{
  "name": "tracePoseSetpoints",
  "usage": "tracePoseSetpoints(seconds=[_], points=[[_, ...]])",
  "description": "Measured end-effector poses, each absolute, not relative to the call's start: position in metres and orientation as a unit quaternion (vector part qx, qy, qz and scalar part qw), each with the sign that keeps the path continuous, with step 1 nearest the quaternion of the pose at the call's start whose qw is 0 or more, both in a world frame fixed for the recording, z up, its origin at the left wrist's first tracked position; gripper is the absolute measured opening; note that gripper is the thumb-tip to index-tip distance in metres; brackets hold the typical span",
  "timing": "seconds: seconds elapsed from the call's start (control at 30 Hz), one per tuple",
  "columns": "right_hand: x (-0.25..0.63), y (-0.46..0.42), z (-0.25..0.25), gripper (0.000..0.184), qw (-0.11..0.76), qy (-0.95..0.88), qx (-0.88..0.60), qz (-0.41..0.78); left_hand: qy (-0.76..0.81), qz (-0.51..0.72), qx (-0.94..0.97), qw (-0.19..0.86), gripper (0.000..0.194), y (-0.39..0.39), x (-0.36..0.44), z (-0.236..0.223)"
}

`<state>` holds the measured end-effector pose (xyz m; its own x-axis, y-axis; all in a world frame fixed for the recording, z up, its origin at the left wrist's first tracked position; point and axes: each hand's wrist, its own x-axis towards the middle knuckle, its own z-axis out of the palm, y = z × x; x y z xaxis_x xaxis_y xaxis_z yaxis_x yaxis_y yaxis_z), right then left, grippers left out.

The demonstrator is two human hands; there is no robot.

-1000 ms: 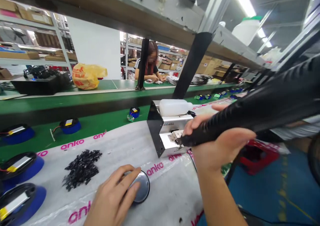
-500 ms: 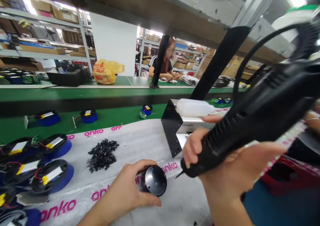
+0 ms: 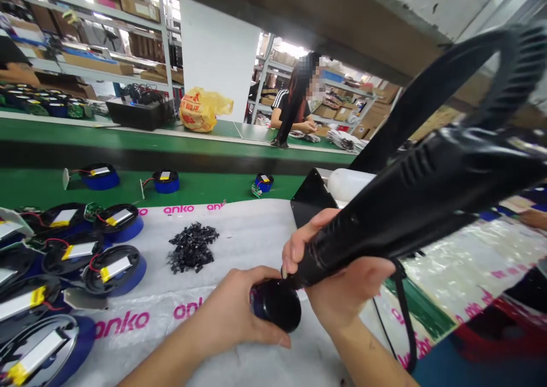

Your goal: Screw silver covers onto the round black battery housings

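Note:
My left hand [image 3: 243,307] is wrapped round a black round housing [image 3: 280,307] with a glossy flat face, holding it tilted above the white sheet. In my right hand [image 3: 337,296] is a black electric screwdriver [image 3: 376,204], slanting down to the left. Its nose reaches the upper edge of the housing; the tip itself is too small and dark to make out, so I cannot tell whether it touches a screw. A pile of small black plastic pieces [image 3: 194,247] lies on the sheet beyond my left hand.
Several blue-rimmed round units with batteries [image 3: 115,273] crowd the left. A black metal bracket [image 3: 310,196] with a white bottle [image 3: 348,184] stands behind the screwdriver. Across the green bench [image 3: 213,176] are a yellow bag [image 3: 203,110] and a co-worker [image 3: 294,102].
The screwdriver has moved left and down, so its nose now meets the housing. The housing's face has tilted, and the camera view has shifted slightly.

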<state>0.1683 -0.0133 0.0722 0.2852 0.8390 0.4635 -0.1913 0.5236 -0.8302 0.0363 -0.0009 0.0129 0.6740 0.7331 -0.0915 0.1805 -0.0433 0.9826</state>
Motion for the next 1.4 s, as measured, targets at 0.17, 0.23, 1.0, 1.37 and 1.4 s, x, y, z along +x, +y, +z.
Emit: tracePoseSetpoints(seconds=[0.17, 0.23, 1.0, 1.37, 1.4], points=[[0.168, -0.015, 0.067, 0.064, 0.722, -0.492, -0.333, 0.355, 0.324, 0.241, 0.669, 0.625, 0.060, -0.003, 0.038, 0.014], [0.168, -0.016, 0.063, 0.063, 0.722, -0.493, -0.335, 0.351, 0.320, 0.243, 0.666, 0.629, 0.055, -0.003, 0.038, 0.013], [0.282, -0.006, 0.091, 0.048, 0.773, -0.436, -0.457, 0.065, 0.331, 0.204, 0.724, 0.569, 0.098, -0.003, 0.032, 0.002], [0.164, -0.029, 0.086, 0.067, 0.754, -0.469, -0.346, 0.303, 0.300, 0.216, 0.694, 0.618, 0.071, -0.001, 0.031, 0.009], [0.164, -0.026, 0.083, 0.067, 0.753, -0.474, -0.348, 0.296, 0.300, 0.217, 0.692, 0.620, 0.072, -0.001, 0.031, 0.008]])
